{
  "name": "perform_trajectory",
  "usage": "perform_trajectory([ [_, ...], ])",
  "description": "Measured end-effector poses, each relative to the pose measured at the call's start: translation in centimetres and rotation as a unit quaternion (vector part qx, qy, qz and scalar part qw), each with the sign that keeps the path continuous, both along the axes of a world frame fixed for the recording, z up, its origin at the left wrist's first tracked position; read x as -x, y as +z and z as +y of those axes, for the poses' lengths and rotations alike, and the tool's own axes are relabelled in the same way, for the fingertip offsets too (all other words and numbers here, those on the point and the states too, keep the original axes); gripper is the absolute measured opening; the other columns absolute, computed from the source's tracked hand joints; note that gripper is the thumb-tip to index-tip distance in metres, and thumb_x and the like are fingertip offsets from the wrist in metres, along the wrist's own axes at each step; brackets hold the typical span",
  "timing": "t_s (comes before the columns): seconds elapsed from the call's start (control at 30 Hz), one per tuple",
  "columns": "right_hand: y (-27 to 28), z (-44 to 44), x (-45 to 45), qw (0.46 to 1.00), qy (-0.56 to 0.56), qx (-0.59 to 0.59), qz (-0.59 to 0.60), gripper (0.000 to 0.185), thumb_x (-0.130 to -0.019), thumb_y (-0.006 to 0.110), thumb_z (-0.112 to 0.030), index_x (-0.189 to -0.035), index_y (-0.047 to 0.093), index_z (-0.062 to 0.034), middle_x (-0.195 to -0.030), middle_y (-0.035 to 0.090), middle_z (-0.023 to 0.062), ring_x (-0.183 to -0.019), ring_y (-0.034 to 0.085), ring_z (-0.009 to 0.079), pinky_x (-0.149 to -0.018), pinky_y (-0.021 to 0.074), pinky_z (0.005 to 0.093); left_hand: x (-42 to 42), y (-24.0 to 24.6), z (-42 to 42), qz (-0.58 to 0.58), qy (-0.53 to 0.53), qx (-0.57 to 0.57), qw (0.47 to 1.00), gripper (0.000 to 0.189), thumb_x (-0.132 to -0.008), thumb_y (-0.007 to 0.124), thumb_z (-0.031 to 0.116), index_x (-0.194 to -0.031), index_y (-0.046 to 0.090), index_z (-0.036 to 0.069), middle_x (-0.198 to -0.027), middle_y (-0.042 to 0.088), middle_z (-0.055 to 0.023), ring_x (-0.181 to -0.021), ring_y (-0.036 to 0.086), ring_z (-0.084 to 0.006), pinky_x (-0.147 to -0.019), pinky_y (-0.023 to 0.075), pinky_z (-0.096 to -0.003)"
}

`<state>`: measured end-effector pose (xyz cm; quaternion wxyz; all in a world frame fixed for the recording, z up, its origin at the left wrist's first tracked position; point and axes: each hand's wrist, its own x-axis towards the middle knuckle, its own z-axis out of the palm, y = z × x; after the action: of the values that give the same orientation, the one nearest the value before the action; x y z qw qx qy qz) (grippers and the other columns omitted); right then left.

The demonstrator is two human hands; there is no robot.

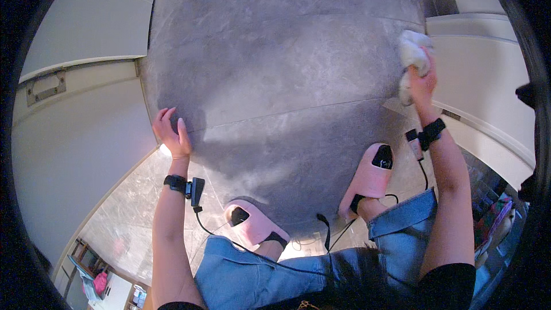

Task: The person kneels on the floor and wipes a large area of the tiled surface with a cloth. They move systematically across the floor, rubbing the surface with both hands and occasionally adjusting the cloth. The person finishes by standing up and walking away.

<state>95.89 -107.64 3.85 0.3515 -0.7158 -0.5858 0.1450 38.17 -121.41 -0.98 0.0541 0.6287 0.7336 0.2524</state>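
Note:
A bunched white cloth (414,51) is in the grip of my right hand (424,84), at the right side of the grey marbled floor (275,64). It lies close to the base of the pale panel on that side; the cloth and fingers look slightly blurred. Over at the left, my left hand (172,135) holds nothing, its thumb apart from the curved fingers. That hand is beside the lower edge of the left white panel (82,155); whether it touches the floor or panel I cannot tell.
My feet, in pink slides (256,224) and dark socks, are planted apart on the floor. Black cables (262,260) run from wrist-worn devices across my jeans. A recessed metal plate (46,87) sits on the left panel. Shelving with assorted items (101,286) stands at lower left.

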Motion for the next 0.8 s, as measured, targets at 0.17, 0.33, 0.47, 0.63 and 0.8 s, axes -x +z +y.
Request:
perform_trajectory([
  [0.17,-2.8,3.9,-6.9,0.99,-0.027,0.046,-0.13,0.054,-0.073,0.069,-0.018,-0.124,0.053,-0.0095,-0.115,0.062,0.0123,-0.106,0.059,0.0274,-0.09,0.0449,0.0372,-0.1,-0.2,-0.2,-0.022,0.001,0.011,1.0,0.036,-0.086,0.05,0.029,-0.112,0.057,0.005,-0.119,0.049,-0.0156,-0.114,0.041,-0.0318,-0.101,0.0272,-0.0423],
  [0.33,-4.7,8.1,-9.4,0.961,-0.046,0.192,-0.193,0.057,-0.07,0.071,-0.026,-0.122,0.055,-0.0099,-0.116,0.062,0.014,-0.103,0.06,0.0296,-0.087,0.0473,0.0388,-0.2,0.0,0.1,-0.038,0.001,0.015,0.999,0.035,-0.086,0.05,0.029,-0.111,0.057,0.005,-0.119,0.049,-0.0152,-0.114,0.041,-0.0315,-0.101,0.0273,-0.0425],
  [0.47,-1.5,7.7,-6.7,0.968,0.018,0.224,-0.111,0.058,-0.073,0.069,-0.022,-0.128,0.051,-0.0177,-0.114,0.062,0.0135,-0.103,0.06,0.0302,-0.086,0.0467,0.0382,-0.2,0.3,0.3,-0.004,-0.003,0.01,1.0,0.034,-0.086,0.051,0.029,-0.109,0.058,0.005,-0.117,0.05,-0.0146,-0.112,0.042,-0.0311,-0.099,0.0294,-0.0417],
  [0.63,-0.5,0.8,4.3,0.956,0.145,0.198,-0.162,0.065,-0.065,0.073,-0.013,-0.126,0.052,-0.0186,-0.115,0.06,0.0133,-0.103,0.055,0.0326,-0.091,0.0446,0.0402,-0.1,0.0,0.3,-0.018,-0.004,0.014,1.0,0.032,-0.086,0.051,0.028,-0.107,0.059,0.005,-0.116,0.051,-0.0148,-0.11,0.044,-0.031,-0.098,0.0307,-0.0411],
  [0.8,-1.5,-1.6,7.5,0.947,0.294,0.107,-0.077,0.068,-0.062,0.075,-0.013,-0.126,0.053,-0.0178,-0.118,0.06,0.0122,-0.108,0.054,0.0312,-0.093,0.0436,0.041,0.0,-0.4,0.1,-0.043,-0.009,0.017,0.999,0.033,-0.086,0.051,0.028,-0.107,0.059,0.004,-0.115,0.052,-0.0155,-0.109,0.045,-0.0315,-0.098,0.0313,-0.0415],
])
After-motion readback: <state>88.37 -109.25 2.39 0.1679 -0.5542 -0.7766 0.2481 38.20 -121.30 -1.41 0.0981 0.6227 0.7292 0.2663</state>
